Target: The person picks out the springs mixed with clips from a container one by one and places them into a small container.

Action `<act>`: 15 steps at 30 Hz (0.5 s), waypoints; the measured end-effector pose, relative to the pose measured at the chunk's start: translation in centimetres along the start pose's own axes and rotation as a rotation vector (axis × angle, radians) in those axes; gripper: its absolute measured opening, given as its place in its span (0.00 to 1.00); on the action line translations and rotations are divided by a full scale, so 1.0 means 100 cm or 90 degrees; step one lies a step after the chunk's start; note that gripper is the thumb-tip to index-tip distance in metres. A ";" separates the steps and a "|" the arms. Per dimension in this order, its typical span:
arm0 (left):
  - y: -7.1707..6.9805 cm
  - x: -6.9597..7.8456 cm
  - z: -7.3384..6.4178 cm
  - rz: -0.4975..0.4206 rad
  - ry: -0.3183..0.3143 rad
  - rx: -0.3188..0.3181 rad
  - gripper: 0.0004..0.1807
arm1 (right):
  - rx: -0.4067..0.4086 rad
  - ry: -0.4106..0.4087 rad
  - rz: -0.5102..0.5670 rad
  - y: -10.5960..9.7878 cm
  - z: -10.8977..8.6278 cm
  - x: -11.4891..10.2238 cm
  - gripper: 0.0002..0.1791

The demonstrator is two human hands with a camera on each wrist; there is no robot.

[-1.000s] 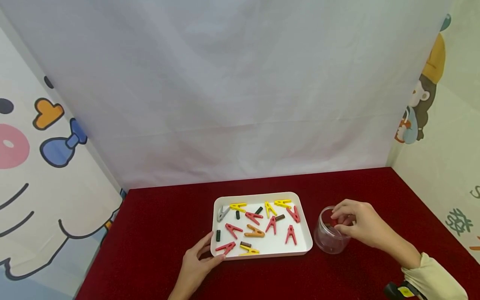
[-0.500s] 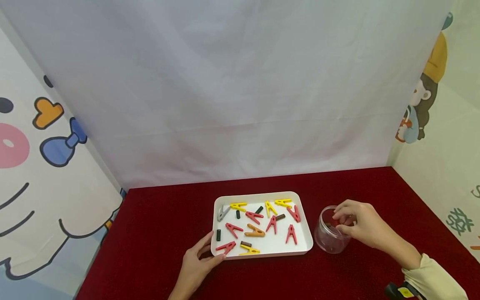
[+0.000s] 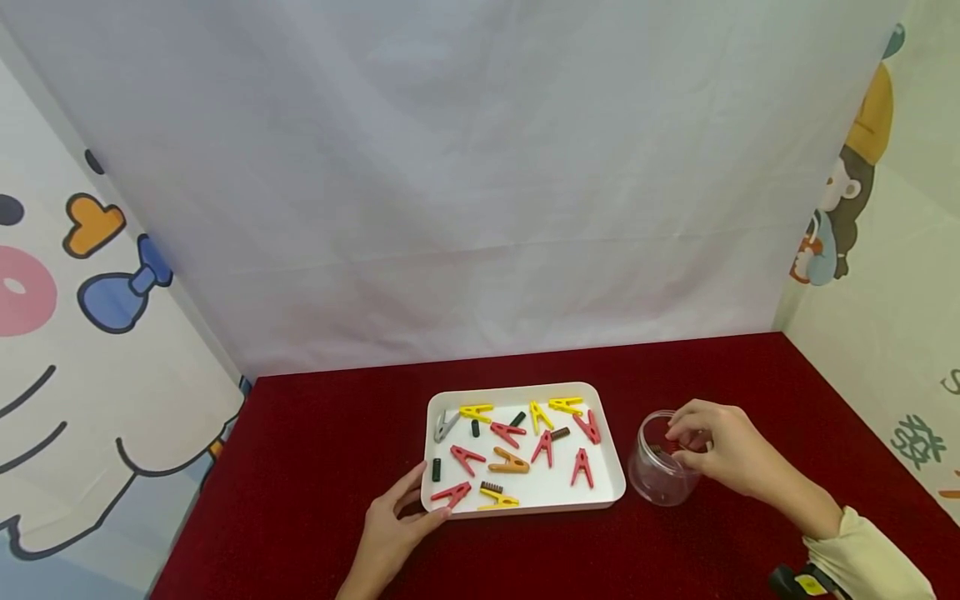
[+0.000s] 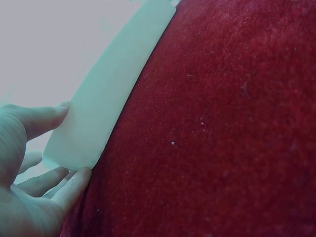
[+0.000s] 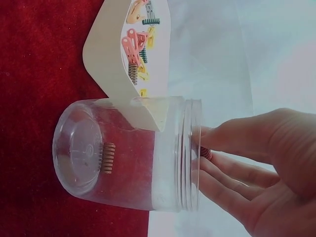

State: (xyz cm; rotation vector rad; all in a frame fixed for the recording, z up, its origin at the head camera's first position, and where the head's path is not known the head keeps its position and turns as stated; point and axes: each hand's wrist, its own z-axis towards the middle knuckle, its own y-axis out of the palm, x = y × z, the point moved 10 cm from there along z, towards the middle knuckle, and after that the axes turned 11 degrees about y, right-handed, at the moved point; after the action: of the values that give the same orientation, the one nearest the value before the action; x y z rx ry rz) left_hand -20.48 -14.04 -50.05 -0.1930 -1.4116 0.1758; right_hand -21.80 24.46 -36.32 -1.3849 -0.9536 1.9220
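Observation:
My left hand (image 3: 393,529) holds the near left corner of a white tray (image 3: 547,507), thumb on its front side and fingers round the corner, as the left wrist view also shows. Inside the tray lie red, yellow, orange and grey spring clips (image 3: 509,462), with several dark green and brown springs (image 3: 437,470) among them. At the mouth of a clear plastic jar (image 3: 660,487), my right hand (image 3: 716,446) pinches a red spring (image 5: 206,153), partly hidden by the fingers. A brown spring (image 5: 107,158) is inside the jar.
The jar stands just right of the tray on a dark red cloth (image 3: 322,450). A white curtain (image 3: 480,208) hangs behind the table. Printed panels (image 3: 885,333) rise on both sides.
Almost nothing differs. My right hand stays at the jar's mouth with the red spring, shifted only slightly, and my left hand keeps its place at the tray.

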 end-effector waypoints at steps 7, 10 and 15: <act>0.000 0.000 0.000 -0.004 0.005 0.000 0.41 | 0.038 -0.029 -0.009 -0.005 -0.001 -0.002 0.17; 0.000 -0.001 0.000 -0.002 0.005 -0.002 0.41 | 0.049 -0.034 -0.012 -0.007 -0.001 -0.003 0.18; 0.000 -0.002 0.000 -0.002 0.001 -0.004 0.41 | 0.062 -0.036 -0.016 -0.009 -0.001 -0.005 0.18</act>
State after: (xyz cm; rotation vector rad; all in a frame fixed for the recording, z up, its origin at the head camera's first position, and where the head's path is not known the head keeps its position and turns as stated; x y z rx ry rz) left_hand -20.55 -14.05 -50.22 -0.1955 -1.4116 0.1688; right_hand -21.50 24.61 -35.34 -1.2630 -0.8870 1.9721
